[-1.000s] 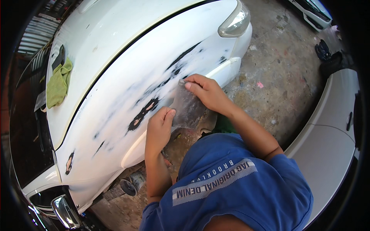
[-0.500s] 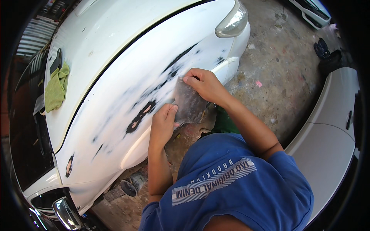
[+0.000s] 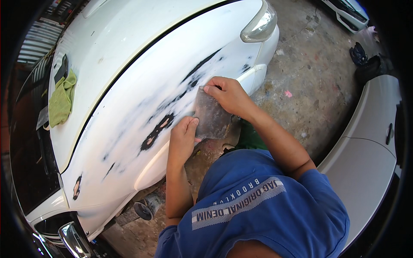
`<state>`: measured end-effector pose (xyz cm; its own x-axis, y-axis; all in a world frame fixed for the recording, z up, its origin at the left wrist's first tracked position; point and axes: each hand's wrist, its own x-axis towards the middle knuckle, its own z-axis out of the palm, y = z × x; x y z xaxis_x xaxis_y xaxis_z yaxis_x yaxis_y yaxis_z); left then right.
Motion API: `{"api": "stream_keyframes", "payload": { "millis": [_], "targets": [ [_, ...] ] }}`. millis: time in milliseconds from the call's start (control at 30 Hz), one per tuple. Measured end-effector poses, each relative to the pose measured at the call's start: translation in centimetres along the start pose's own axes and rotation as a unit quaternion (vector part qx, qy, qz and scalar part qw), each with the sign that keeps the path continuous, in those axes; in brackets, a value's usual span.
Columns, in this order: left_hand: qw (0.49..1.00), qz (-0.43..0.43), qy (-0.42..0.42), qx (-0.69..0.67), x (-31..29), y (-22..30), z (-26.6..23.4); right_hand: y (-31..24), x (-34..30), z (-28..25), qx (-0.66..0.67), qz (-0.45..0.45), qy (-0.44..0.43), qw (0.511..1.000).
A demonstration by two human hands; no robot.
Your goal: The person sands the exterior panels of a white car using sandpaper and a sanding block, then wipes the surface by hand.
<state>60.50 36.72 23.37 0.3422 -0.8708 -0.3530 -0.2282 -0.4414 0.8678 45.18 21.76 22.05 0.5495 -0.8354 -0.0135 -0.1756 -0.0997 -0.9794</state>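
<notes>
Between my two hands I hold a worn, dark grey sheet of sandpaper (image 3: pixel 212 115) by its edges. My left hand (image 3: pixel 183 137) pinches its left edge, thumb on top. At the upper edge my right hand (image 3: pixel 227 94) grips the sheet between thumb and bent fingers. Just beyond the sheet is the white car's fender (image 3: pixel 129 112), sanded in patches, with black streaks and a dark spot (image 3: pixel 157 131) where a lighter, pinkish layer shows through. Whether the sheet touches the fender is hard to tell.
A green cloth (image 3: pixel 63 99) lies at the windshield's base on the left. The headlight (image 3: pixel 259 23) is at the top. Below the fender, a round dark object (image 3: pixel 143 210) rests on the stained floor (image 3: pixel 297 94). A silver-grey car (image 3: pixel 361 172) stands at my right, with dark shoes (image 3: pixel 358 54) beyond it.
</notes>
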Motion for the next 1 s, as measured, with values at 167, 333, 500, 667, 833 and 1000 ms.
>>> {"api": "stream_keyframes", "payload": {
  "millis": [167,333,500,667,833,1000],
  "targets": [
    [0.996,0.048,0.059,0.051,-0.8,1.0,-0.9,1.0,-0.3,1.3,0.089,0.033,0.026,0.995],
    [0.977,0.111,0.091,0.16,-1.8,3.9,-2.0,1.8,-0.7,2.6,0.337,0.126,0.001,0.933],
    [0.968,0.136,0.093,0.187,-2.4,6.1,-1.8,2.4,-0.7,2.4,0.421,0.125,0.0,0.898],
    [0.963,0.157,0.091,0.197,-3.2,5.2,-0.7,3.0,-2.1,1.4,0.324,0.04,0.039,0.944],
    [0.972,0.158,0.114,0.129,-5.4,1.8,-2.8,2.2,-3.9,1.0,0.119,-0.092,0.05,0.987],
    [0.984,0.107,0.128,0.068,-8.0,0.1,-4.8,1.4,-4.2,2.4,-0.215,-0.207,0.076,0.951]
  ]
}}
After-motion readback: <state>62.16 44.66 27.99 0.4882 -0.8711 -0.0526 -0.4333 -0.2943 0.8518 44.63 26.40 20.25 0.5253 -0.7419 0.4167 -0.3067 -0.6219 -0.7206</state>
